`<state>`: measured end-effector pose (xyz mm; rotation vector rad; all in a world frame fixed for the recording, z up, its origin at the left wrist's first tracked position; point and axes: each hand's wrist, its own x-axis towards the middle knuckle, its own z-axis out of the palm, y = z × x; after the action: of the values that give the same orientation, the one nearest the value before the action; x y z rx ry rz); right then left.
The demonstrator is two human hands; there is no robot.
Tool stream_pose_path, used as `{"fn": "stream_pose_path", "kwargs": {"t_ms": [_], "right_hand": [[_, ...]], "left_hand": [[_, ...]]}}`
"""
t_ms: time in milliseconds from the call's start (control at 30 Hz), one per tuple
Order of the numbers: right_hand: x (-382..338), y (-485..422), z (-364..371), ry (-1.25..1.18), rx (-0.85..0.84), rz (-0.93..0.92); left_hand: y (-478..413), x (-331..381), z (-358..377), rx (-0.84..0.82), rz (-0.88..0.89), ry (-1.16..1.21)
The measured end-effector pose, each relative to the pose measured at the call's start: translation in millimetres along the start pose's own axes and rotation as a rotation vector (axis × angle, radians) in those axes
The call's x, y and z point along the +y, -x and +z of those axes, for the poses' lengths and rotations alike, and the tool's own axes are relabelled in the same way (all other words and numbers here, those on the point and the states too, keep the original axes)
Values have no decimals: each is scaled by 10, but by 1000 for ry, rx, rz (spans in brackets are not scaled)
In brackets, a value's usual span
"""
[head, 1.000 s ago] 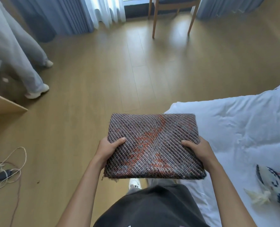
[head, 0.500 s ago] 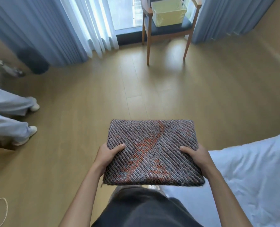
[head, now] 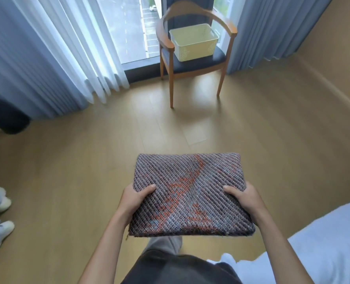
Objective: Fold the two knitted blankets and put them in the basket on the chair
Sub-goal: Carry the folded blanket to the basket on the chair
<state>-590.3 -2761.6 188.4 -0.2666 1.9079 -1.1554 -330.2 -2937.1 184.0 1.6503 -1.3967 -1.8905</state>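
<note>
No text, label, brand, number or sign can be read. The blanket [head: 190, 193], held between the left hand [head: 136, 198] and the right hand [head: 244, 198], shows only a woven pattern in orange and grey, with no letters and no tag in view. The basket [head: 196, 49] on the chair [head: 165, 37], far ahead of both hands, has plain pale walls with small holes and no readable mark.
</note>
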Motion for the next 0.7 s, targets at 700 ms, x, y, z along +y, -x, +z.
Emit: {"fn": "stream_pose_path", "kwargs": {"t_ms": [700], "right_hand": [[-2094,-3037,-102,-44,45,19]], "left_hand": [[-2997,2494,802,-69,2,-51]]}}
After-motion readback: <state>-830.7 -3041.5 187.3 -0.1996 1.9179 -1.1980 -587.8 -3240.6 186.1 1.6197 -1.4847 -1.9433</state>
